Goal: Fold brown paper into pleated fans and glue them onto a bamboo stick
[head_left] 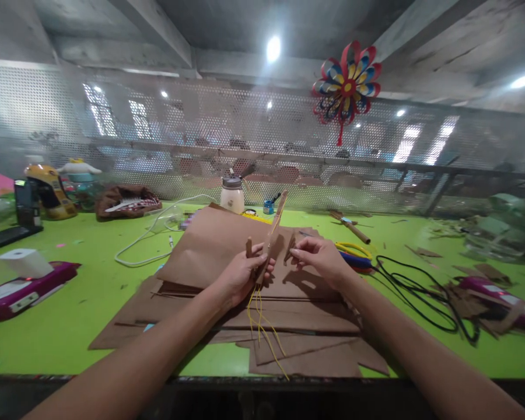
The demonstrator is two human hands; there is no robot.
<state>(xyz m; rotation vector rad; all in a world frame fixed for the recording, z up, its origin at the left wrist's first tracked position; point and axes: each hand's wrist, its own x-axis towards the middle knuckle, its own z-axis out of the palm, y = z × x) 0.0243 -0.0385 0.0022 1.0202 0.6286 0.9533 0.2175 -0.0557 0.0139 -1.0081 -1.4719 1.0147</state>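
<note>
My left hand (245, 271) is closed around a narrow brown cardboard piece (276, 223), which stands upright and is seen nearly edge-on. Thin yellow cords (259, 319) hang from its lower end. To the right, my right hand (319, 256) pinches a small brown cardboard strip (290, 251) between thumb and fingertips, a short way apart from the larger piece. Both hands are above a stack of brown cardboard sheets (196, 242) on the green table (91, 280). Exactly how the cords attach is hidden by my left fingers.
Behind the stack stand a white lidded bottle (232, 197) and a small blue jar (268, 206). A white cable (131, 262) curves at left, near a purple power strip (30, 289). Black cable (413, 286), blue-handled pliers (354, 261) and cardboard scraps (485, 274) lie at right.
</note>
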